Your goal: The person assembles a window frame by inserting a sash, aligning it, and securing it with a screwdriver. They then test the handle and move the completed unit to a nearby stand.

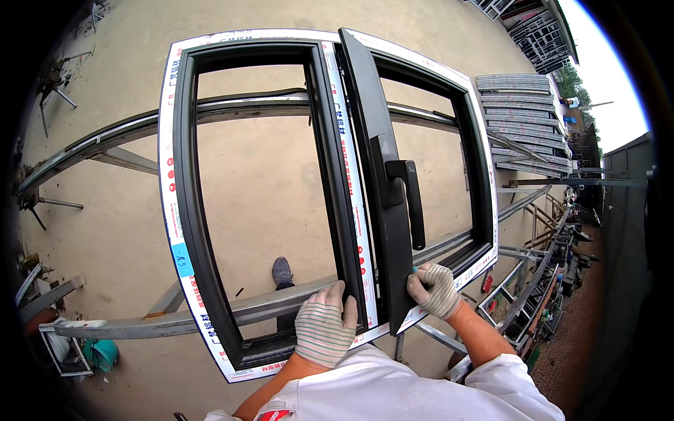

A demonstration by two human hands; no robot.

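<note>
Curling nearly closed, the fingers of the right hand (439, 293) meet the near end of the black sash (391, 228); a teal speck (415, 269) shows at their tips, but which they grip I cannot tell. The left hand (325, 326) lies over the window frame's lower edge beside the middle bar (351, 210), fingers extended close together, thumb slightly apart; its grip is unclear. The sash stands tilted up from the frame's right half, its long axis running from the far edge toward the person, near end slanting rightward. Its handle (414, 203) follows nearly the same line, free end pointing toward the person. The window frame (188, 175) lies across metal rails (133, 328), which run left to right beneath it. A blue label (182, 259) marks its left side. Farther right lie stacked bars (523, 119); a teal bucket (102, 354) sits lower left.
</note>
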